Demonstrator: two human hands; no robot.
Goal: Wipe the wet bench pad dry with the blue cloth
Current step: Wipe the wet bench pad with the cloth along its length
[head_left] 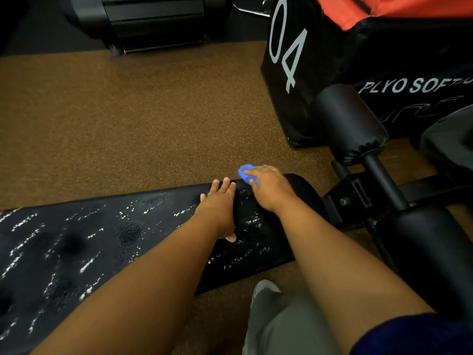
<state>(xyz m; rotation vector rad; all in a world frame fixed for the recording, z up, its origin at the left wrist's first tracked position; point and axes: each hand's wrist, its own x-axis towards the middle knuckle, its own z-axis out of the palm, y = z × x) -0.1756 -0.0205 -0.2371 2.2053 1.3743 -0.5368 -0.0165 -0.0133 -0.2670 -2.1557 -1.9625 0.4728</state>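
A black bench pad (pixel 76 242) runs across the lower left, speckled with glinting water drops. My right hand (pixel 268 187) presses a bunched blue cloth (pixel 246 172) onto the pad's far right end, near its far edge. Only part of the cloth shows past my fingers. My left hand (pixel 220 206) lies flat on the pad just left of the right hand, fingers spread toward the far edge, holding nothing.
Black foam rollers (pixel 350 124) on a metal frame (pixel 358 190) stand right of the pad's end. A black plyo soft box (pixel 307 73) marked 04 sits behind them. Brown speckled floor (pixel 140 124) lies beyond the pad. My knee and shoe (pixel 266 288) are below.
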